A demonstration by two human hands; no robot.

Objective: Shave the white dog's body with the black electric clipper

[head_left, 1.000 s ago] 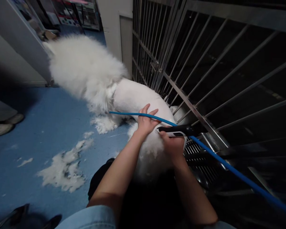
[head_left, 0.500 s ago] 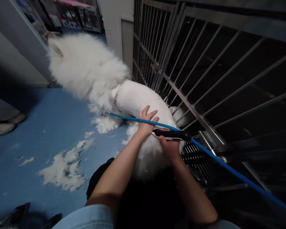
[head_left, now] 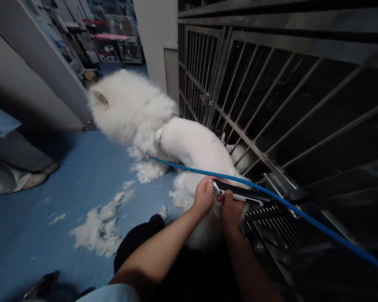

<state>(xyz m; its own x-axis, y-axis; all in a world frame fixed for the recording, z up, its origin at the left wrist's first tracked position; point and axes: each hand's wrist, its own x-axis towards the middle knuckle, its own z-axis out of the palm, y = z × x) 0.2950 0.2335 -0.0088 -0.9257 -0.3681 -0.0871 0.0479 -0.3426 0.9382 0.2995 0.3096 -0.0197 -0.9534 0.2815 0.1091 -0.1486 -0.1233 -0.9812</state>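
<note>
In the head view, the left hand [head_left: 204, 195] has left its spread-fingered place on the back of the dog [head_left: 201, 147] and is now curled closed at the front end of the hair clippers [head_left: 244, 195]; the right hand [head_left: 231, 207] is clamped around their body. The clippers are over the dog's hindquarters. A blue leash [head_left: 290, 204] stretches just beyond them, crossing the line to the shaved back. The barred cage [head_left: 250, 144] hems in the right, with a white animal [head_left: 243, 157] behind its bars. Cut fur [head_left: 97, 228] lies on the blue floor [head_left: 59, 167]. The dog's head sits lower in the picture, and more of the bystander [head_left: 15, 155] shows.
</note>
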